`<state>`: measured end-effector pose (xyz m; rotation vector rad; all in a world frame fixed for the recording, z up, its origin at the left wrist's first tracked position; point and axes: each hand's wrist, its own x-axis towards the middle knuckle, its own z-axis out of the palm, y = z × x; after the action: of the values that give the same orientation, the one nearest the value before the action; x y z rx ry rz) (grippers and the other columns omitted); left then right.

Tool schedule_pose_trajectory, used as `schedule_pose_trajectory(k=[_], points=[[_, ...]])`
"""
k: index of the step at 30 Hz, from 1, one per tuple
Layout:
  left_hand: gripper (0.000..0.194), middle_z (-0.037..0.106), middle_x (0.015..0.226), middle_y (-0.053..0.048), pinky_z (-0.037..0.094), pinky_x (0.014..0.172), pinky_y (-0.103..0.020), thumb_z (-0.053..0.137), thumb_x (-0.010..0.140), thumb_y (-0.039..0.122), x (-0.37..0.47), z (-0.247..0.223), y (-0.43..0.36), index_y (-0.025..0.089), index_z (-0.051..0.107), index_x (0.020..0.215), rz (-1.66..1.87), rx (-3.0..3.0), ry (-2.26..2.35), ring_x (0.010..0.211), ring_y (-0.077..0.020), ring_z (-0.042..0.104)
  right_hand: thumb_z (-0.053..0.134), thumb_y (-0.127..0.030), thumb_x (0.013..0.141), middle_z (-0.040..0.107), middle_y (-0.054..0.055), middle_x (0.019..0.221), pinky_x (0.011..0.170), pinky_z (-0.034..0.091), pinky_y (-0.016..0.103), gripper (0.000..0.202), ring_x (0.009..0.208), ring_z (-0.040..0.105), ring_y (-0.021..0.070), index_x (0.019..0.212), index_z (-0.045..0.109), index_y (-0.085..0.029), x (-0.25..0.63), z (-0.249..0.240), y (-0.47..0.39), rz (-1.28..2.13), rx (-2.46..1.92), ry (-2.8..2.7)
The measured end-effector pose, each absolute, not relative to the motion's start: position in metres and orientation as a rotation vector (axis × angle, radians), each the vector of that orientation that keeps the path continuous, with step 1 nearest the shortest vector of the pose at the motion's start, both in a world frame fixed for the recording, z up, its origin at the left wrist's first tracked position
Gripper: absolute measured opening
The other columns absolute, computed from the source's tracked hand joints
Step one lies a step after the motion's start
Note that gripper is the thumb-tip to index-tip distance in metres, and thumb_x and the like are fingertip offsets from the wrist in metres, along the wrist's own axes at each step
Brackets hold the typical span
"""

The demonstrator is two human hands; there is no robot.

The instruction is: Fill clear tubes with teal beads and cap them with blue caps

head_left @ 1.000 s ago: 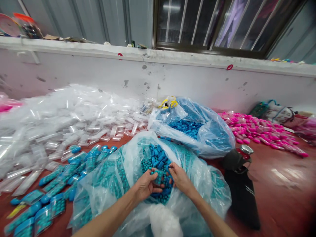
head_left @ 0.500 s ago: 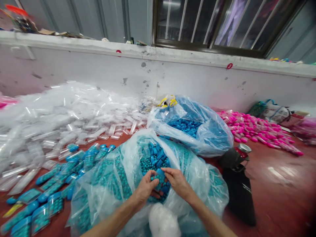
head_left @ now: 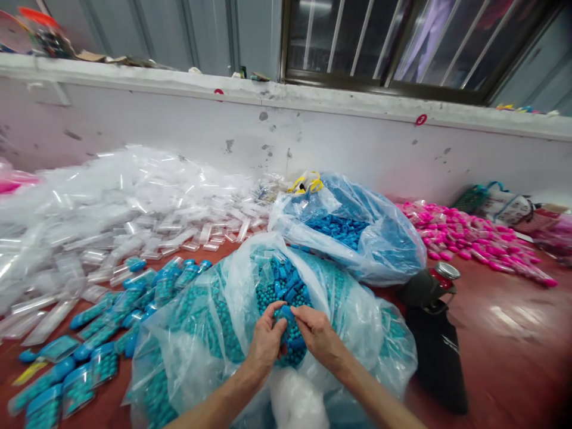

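In the head view, my left hand (head_left: 264, 338) grips a small clear container of teal beads with a blue cap (head_left: 286, 312). My right hand (head_left: 318, 335) meets it from the other side, thumb and finger pinched on the blue cap. Both hands hover over the mouth of a big translucent plastic bag (head_left: 241, 271). Loose teal beads (head_left: 266, 295) fill it, with several blue caps (head_left: 288, 279) lying on top. My fingers partly cover the container, so how firmly the cap sits is hidden.
Bead-filled, blue-capped containers (head_left: 105, 322) lie on the red floor at left, below a heap of clear empty tubes (head_left: 134, 205). Behind stands a bag (head_left: 402, 256) of blue pieces. Pink pieces (head_left: 473, 238), a silver-lidded jar (head_left: 447, 271) and a black flat item (head_left: 440, 363) are right.
My right hand has come slightly closer to the left, and the fingers have closed in around the blue cap. The whole view has shifted a little.
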<state>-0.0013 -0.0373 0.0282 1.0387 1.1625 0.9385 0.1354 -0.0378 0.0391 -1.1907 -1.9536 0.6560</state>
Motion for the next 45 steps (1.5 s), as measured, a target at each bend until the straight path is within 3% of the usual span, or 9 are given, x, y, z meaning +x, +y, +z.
schedule_pose_trajectory(k=[4,12,18,21,28,34,37,41,45], points=[[0.051,0.041,0.05,0.009,0.031,0.031,-0.019,0.045,0.074,0.032,-0.002,0.031,-0.037,0.013,0.038,0.121,0.894,1.147,1.225,0.032,-0.0087,0.041,0.041,-0.018,0.085,0.064,0.003,0.074,0.059,0.046,0.025,0.025,0.059,0.056,0.0126,0.094,0.064,-0.017,0.131,0.035,-0.039,0.74,-1.295,-1.796],[0.036,0.041,0.054,0.008,0.03,0.036,-0.019,0.045,0.073,0.027,-0.003,0.038,-0.041,0.018,0.049,0.108,0.882,1.112,1.196,0.034,-0.0059,0.034,0.037,-0.022,0.088,0.065,0.006,0.081,0.071,0.05,0.029,0.028,0.076,0.061,0.017,0.1,0.062,-0.018,0.137,0.031,-0.046,0.573,-1.166,-1.943],[0.028,0.05,0.061,0.004,0.038,0.056,-0.021,0.047,0.07,0.013,0.002,0.045,-0.047,0.019,0.059,0.094,1.029,1.38,1.357,0.055,-0.0091,0.045,0.036,-0.024,0.088,0.065,0.007,0.085,0.074,0.05,0.03,0.027,0.082,0.062,0.0191,0.098,0.061,-0.019,0.138,0.012,-0.051,0.523,-1.161,-1.904],[0.027,0.045,0.055,0.007,0.035,0.044,-0.02,0.049,0.071,0.021,-0.001,0.042,-0.048,0.019,0.055,0.098,0.949,1.174,1.288,0.042,-0.0071,0.04,0.036,-0.024,0.086,0.064,0.008,0.085,0.077,0.049,0.033,0.028,0.084,0.06,0.0201,0.095,0.062,-0.021,0.136,0.013,-0.052,0.588,-1.18,-1.895],[0.054,0.054,0.059,0.006,0.028,0.031,-0.015,0.062,0.063,0.043,-0.018,0.036,-0.042,0.019,0.039,0.106,0.81,0.925,1.017,0.036,-0.0082,0.05,0.051,-0.037,0.075,0.045,-0.006,0.051,0.038,0.037,0.021,0.027,0.04,0.041,0.0087,0.093,0.059,-0.019,0.135,0.04,-0.042,1.382,-1.335,-1.451],[0.054,0.053,0.056,0.007,0.021,0.029,-0.015,0.061,0.065,0.047,-0.024,0.045,-0.044,0.02,0.037,0.104,0.822,0.872,0.908,0.033,-0.007,0.048,0.063,-0.03,0.063,0.054,-0.003,0.068,0.048,0.045,0.022,0.038,0.055,0.053,0.0101,0.096,0.05,-0.018,0.135,0.048,-0.044,1.571,-1.146,-0.979],[0.05,0.051,0.056,0.008,0.022,0.029,-0.015,0.06,0.066,0.048,-0.022,0.048,-0.045,0.019,0.039,0.1,0.79,0.984,0.91,0.032,-0.0061,0.045,0.057,-0.033,0.07,0.053,-0.003,0.065,0.046,0.045,0.024,0.034,0.053,0.053,0.0118,0.099,0.05,-0.017,0.135,0.048,-0.043,1.484,-1.175,-1.14],[0.047,0.05,0.06,0.007,0.026,0.029,-0.017,0.055,0.069,0.047,-0.02,0.047,-0.046,0.018,0.038,0.101,0.815,1.088,1.026,0.03,-0.0048,0.041,0.043,-0.026,0.082,0.06,0.004,0.08,0.067,0.048,0.03,0.027,0.073,0.057,0.0157,0.103,0.057,-0.017,0.133,0.06,-0.049,1.092,-1.282,-1.729],[0.054,0.048,0.06,0.008,0.027,0.031,-0.018,0.05,0.073,0.042,-0.02,0.05,-0.049,0.018,0.033,0.118,0.857,1.066,1.131,0.034,-0.0058,0.039,0.063,-0.029,0.069,0.048,0.014,0.122,0.093,0.039,0.038,0.065,0.111,0.047,0.0257,0.127,0.039,-0.014,0.123,0.067,-0.06,0.996,-1.337,-2.053]])
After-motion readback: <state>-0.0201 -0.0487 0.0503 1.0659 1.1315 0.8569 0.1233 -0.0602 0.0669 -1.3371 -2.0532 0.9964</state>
